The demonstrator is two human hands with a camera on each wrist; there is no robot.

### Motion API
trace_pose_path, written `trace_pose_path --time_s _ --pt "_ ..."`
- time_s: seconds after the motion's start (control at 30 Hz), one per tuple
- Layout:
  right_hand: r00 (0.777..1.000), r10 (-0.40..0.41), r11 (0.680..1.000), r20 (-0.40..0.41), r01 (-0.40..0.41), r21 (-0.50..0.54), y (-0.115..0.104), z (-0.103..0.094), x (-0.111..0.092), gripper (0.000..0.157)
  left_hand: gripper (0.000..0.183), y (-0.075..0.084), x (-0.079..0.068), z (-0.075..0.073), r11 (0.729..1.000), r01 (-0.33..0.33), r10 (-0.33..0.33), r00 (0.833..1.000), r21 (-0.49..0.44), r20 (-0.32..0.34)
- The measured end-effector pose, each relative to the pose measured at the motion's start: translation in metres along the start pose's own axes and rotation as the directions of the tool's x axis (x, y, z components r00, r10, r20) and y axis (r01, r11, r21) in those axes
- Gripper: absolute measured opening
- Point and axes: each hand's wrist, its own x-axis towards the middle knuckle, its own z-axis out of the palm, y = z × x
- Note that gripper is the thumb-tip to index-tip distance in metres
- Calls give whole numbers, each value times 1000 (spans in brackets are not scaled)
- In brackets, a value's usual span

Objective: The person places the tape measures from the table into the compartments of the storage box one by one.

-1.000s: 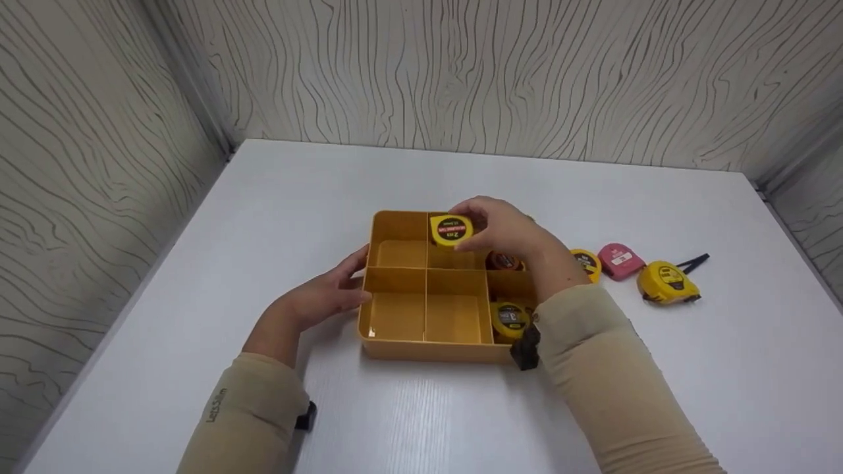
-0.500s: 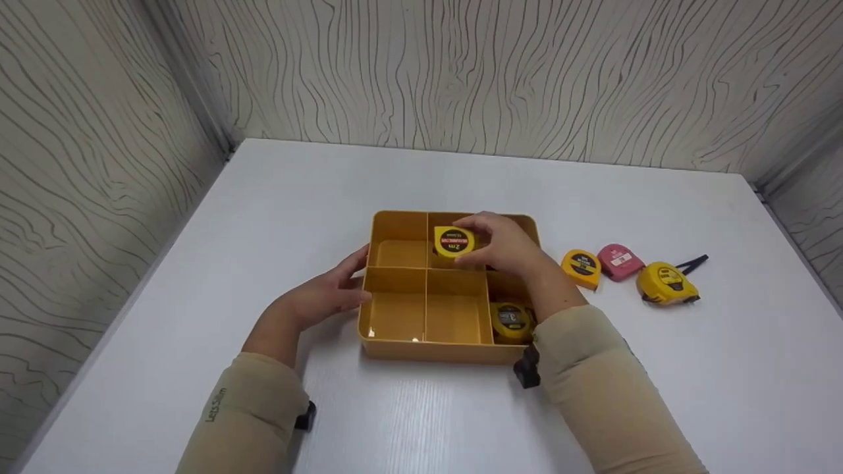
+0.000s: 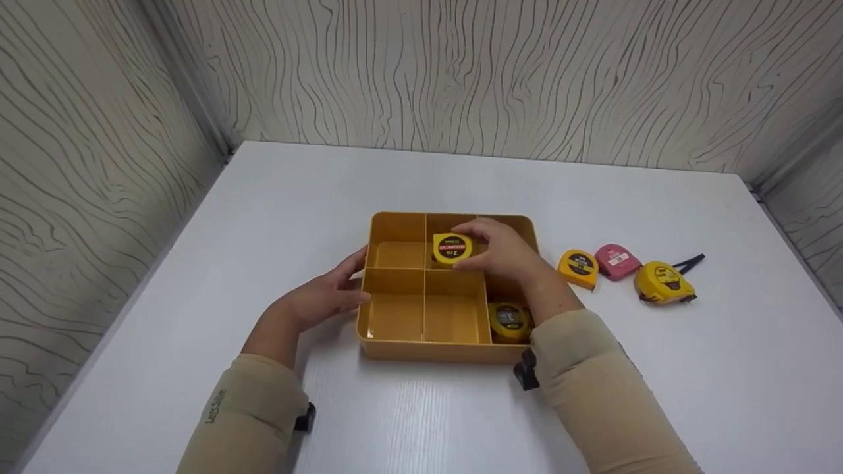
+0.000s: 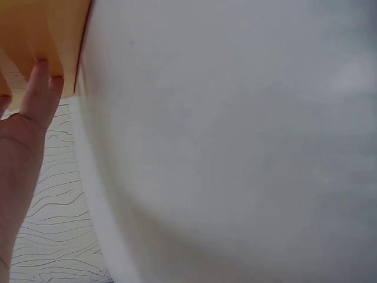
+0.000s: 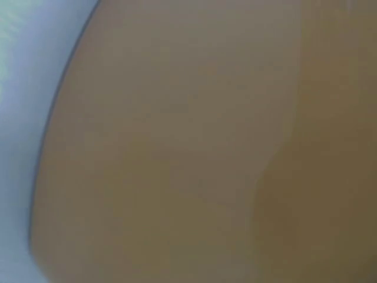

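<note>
A yellow tape measure (image 3: 452, 249) with a round black and red label sits low in the back middle compartment of an orange-yellow divided box (image 3: 428, 352). My right hand (image 3: 504, 253) pinches its right side between thumb and fingers. Against the box's left wall rests my left hand (image 3: 323, 299); in the left wrist view the extended fingers (image 4: 36, 97) touch the outer wall (image 4: 35, 35). Another yellow tape measure (image 3: 510, 320) lies in the front right compartment. My right hand and wrist hide most of the back right compartment. A blurred box wall fills most of the right wrist view.
Right of the box, on the white table (image 3: 421, 421), lie an orange tape measure (image 3: 579, 266), a pink tape measure (image 3: 618, 261) and a yellow tape measure (image 3: 664, 283) with a black strap. A patterned panel (image 3: 461, 72) stands behind the table.
My right hand has lowered the yellow tape measure from the rim level down into the back middle compartment. My left hand has stayed at the box's left wall.
</note>
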Motion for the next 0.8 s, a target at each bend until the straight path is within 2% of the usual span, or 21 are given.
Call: trace_pose_path --time_s 0.27,0.6,0.8 --pt "997 -72 997 20 72 -27 2 0 0 53 81 0 -2 0 998 -52 54 998 -45 39" --pt "998 -54 998 34 53 29 1 -2 -1 56 81 0 -1 1 999 -24 24 1000 -30 12" --pt "1000 -17 998 21 16 66 -1 -6 -3 63 85 1 -1 0 999 -19 19 1000 -27 18"
